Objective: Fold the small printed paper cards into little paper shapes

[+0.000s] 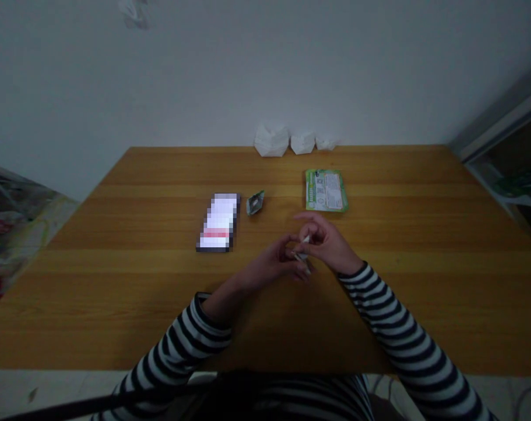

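My left hand and my right hand meet over the middle of the wooden table. Between their fingertips is a small white piece, partly covered by the fingers; its exact shape is unclear. Both hands have their fingers closed on it. A green and white packet lies flat beyond my right hand. Beyond my left hand, a small crumpled green and silver wrapper rests on the wood.
A phone with a lit, pixelated screen lies left of the wrapper. Three white folded paper pieces stand in a row against the wall at the table's back edge. A dark-framed opening is at the right.
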`<state>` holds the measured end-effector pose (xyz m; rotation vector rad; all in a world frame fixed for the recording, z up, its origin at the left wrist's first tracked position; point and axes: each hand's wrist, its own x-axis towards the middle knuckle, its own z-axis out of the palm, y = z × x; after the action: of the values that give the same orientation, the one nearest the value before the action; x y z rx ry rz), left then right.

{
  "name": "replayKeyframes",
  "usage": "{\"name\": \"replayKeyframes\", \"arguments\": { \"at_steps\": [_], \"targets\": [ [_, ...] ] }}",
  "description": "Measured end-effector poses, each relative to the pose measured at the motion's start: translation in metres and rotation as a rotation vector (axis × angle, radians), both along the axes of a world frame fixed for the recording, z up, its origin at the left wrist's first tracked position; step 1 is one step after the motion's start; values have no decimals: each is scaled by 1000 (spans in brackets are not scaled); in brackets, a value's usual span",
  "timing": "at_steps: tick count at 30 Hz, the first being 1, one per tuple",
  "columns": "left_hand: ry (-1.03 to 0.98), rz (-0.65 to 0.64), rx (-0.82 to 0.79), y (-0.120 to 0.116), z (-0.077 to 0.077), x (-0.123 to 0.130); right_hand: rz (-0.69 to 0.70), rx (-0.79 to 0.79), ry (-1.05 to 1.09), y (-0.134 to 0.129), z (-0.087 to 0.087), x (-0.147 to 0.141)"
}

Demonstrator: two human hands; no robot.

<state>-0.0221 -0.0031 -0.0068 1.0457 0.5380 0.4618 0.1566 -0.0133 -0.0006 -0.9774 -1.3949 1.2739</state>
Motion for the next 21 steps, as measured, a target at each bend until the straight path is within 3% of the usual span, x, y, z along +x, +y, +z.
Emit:
{"name": "replayKeyframes", "arguments": {
  "at_steps": [3, 7, 12, 17, 21],
  "targets": [
    [53, 82, 42, -3, -5, 4, -75, -73, 71, 1, -4, -2],
    [91, 304, 235, -3, -4, 4, -25, -150, 91, 1, -9, -2],
    [126, 335, 435, 1, 7, -1, -52, -161, 194, -1, -6, -4],
    [104, 595, 327, 7, 14, -4, -167, -14, 144, -9, -1, -7],
    [97, 684, 287, 12, 15, -6, -219, 122, 62, -13, -1, -12]
  ]
}}
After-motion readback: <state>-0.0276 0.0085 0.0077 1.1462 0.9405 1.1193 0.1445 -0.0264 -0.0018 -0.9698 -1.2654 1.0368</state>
